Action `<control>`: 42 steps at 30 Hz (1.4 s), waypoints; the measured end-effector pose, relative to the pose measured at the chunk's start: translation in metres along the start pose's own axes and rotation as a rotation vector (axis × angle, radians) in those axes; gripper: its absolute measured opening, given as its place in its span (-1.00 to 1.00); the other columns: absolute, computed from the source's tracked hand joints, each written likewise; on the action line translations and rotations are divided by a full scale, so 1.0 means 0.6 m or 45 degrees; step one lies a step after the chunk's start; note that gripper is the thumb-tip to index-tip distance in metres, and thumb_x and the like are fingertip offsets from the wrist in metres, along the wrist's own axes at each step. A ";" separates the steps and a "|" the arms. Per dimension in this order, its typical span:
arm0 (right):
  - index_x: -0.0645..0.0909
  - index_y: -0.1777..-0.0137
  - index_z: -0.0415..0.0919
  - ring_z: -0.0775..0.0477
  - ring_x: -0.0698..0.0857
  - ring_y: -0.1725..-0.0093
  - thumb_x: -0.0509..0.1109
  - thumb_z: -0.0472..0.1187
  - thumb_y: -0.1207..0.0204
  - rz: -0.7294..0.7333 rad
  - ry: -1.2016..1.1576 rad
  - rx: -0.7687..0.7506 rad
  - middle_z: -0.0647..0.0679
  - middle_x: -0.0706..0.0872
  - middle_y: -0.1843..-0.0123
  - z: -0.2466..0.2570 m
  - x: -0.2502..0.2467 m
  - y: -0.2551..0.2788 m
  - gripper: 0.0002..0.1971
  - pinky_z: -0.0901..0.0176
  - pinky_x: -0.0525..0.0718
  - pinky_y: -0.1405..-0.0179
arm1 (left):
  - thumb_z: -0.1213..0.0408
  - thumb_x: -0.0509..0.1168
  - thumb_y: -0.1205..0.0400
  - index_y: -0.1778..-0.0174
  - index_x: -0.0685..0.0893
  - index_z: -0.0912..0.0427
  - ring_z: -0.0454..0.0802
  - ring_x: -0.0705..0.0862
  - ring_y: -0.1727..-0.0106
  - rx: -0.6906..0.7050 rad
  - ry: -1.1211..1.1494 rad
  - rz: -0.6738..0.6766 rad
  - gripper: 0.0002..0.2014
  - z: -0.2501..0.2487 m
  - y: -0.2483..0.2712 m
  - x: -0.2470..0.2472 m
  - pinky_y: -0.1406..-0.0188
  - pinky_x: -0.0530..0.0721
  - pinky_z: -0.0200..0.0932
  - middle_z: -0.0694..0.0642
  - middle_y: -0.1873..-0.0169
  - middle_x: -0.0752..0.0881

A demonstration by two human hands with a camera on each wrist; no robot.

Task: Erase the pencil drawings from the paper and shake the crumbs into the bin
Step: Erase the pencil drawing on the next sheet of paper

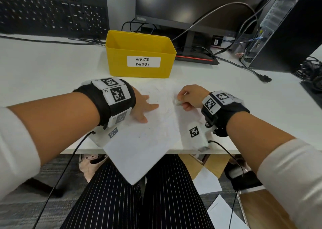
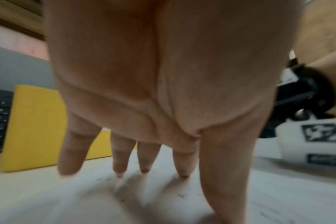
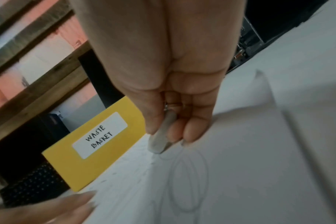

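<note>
Plainly, yellow bin (image 1: 139, 54) label (image 1: 144, 61) reads "WASTE BASKET".

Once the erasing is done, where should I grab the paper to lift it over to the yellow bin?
Probably the near corner of the paper: it overhangs the desk edge, so fingers can slip under from below, at the person's side. The rest lies flat, pressed down by the left hand, while the right hand pinches the eraser. Keep it level on the way to the waste basket.
</note>
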State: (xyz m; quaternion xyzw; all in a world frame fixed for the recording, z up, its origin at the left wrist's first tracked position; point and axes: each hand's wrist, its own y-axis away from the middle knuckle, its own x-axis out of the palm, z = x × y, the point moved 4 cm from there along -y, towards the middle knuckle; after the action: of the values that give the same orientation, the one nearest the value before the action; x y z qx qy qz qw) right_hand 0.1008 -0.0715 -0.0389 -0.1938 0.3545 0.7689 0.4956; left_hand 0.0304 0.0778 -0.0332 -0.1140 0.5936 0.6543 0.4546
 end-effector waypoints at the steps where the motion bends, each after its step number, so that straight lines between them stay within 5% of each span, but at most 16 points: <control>1: 0.43 0.33 -0.22 0.24 0.45 0.80 0.23 -0.48 -0.59 -0.011 0.004 -0.001 -0.15 0.55 0.43 0.001 -0.003 -0.005 -0.72 0.45 0.46 0.69 | -0.06 -0.06 -0.75 -0.63 -0.33 -0.02 0.22 0.07 -0.64 0.013 -0.021 0.013 -0.33 -0.002 0.001 0.003 -0.52 0.19 0.00 0.24 -0.64 -0.23; 6: 0.62 0.18 -0.27 0.23 0.60 0.69 0.40 -0.37 -0.50 -0.095 0.115 -0.061 -0.11 0.65 0.41 0.004 -0.010 -0.017 -0.95 0.45 0.66 0.47 | -0.16 0.09 -0.66 -0.66 -0.06 -0.08 0.20 -0.23 -0.66 0.070 0.147 -0.202 -0.29 0.006 -0.006 -0.003 -0.61 0.03 0.21 0.10 -0.64 -0.31; 10: 0.69 -0.07 -0.29 -0.05 0.65 0.29 0.54 -0.37 -0.36 -0.111 0.274 -0.108 0.01 0.61 0.37 0.004 -0.016 -0.013 -0.73 0.13 0.73 0.04 | -0.26 0.20 -0.55 -0.65 -0.27 0.04 0.10 -0.28 -0.66 0.183 0.281 -0.236 -0.03 0.000 -0.025 0.006 -0.63 -0.06 0.19 0.03 -0.63 -0.35; 17: 0.71 0.21 -0.25 0.07 0.61 0.56 0.60 -0.19 -0.30 0.124 0.291 -0.240 -0.09 0.70 0.46 0.010 0.017 0.018 -0.83 0.22 0.67 0.38 | -0.32 0.17 -0.53 -0.64 -0.31 0.16 0.11 -0.18 -0.67 0.090 0.277 -0.193 0.04 0.005 -0.042 0.011 -0.62 -0.04 0.09 0.09 -0.65 -0.29; 20: 0.71 0.23 -0.24 0.15 0.55 0.61 0.59 -0.20 -0.30 0.098 0.355 -0.298 0.07 0.61 0.59 0.018 0.026 0.015 -0.85 0.36 0.56 0.51 | -0.32 0.17 -0.53 -0.64 -0.33 0.04 0.13 -0.17 -0.67 0.088 0.275 -0.157 0.01 0.002 -0.040 0.009 -0.60 -0.04 0.13 0.07 -0.64 -0.31; 26: 0.72 0.09 -0.30 0.11 0.53 0.39 0.51 -0.20 -0.39 -0.118 0.616 -0.362 0.12 0.52 0.43 0.036 0.010 -0.008 -0.82 0.40 0.46 0.43 | -0.30 0.16 -0.55 -0.63 -0.34 0.00 0.14 -0.19 -0.67 0.082 0.287 -0.154 -0.02 -0.001 -0.037 0.011 -0.60 -0.05 0.13 0.06 -0.64 -0.32; 29: 0.72 0.04 -0.30 0.08 0.50 0.26 0.46 -0.20 -0.42 -0.034 0.760 -0.473 0.17 0.47 0.41 0.046 0.028 0.002 -0.81 0.47 0.40 0.39 | -0.32 0.17 -0.53 -0.63 -0.34 -0.02 0.14 -0.20 -0.67 0.080 0.302 -0.153 -0.01 0.000 -0.041 0.013 -0.60 -0.04 0.15 0.05 -0.64 -0.33; 32: 0.71 0.05 -0.25 0.19 0.43 0.40 0.47 -0.18 -0.42 0.058 0.813 -0.536 0.18 0.45 0.43 0.049 0.045 0.014 -0.83 0.56 0.36 0.49 | -0.33 0.18 -0.52 -0.63 -0.35 -0.03 0.16 -0.20 -0.67 0.077 0.304 -0.147 0.01 0.002 -0.045 0.014 -0.60 -0.03 0.16 0.06 -0.64 -0.33; 37: 0.72 0.04 -0.30 0.08 0.52 0.25 0.47 -0.16 -0.42 -0.078 0.707 -0.358 0.09 0.53 0.39 0.049 0.015 -0.009 -0.78 0.43 0.42 0.43 | -0.32 0.16 -0.53 -0.63 -0.35 -0.01 0.16 -0.17 -0.67 0.064 0.282 -0.160 0.00 -0.001 -0.041 0.010 -0.60 -0.02 0.14 0.07 -0.64 -0.33; 42: 0.70 0.04 -0.38 0.00 0.51 0.19 0.41 -0.21 -0.42 -0.008 0.884 -0.478 -0.06 0.57 0.26 0.066 0.045 0.005 -0.77 0.30 0.42 0.40 | -0.33 0.18 -0.52 -0.63 -0.34 -0.03 0.19 -0.14 -0.67 0.071 0.296 -0.173 0.00 0.000 -0.044 0.013 -0.59 -0.01 0.15 0.10 -0.64 -0.30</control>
State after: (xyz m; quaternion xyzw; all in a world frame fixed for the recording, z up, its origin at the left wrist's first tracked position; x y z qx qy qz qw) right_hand 0.0884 -0.0261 -0.0285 -0.5307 0.3537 0.7076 0.3043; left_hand 0.0454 0.0784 -0.0560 -0.2165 0.6510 0.5876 0.4289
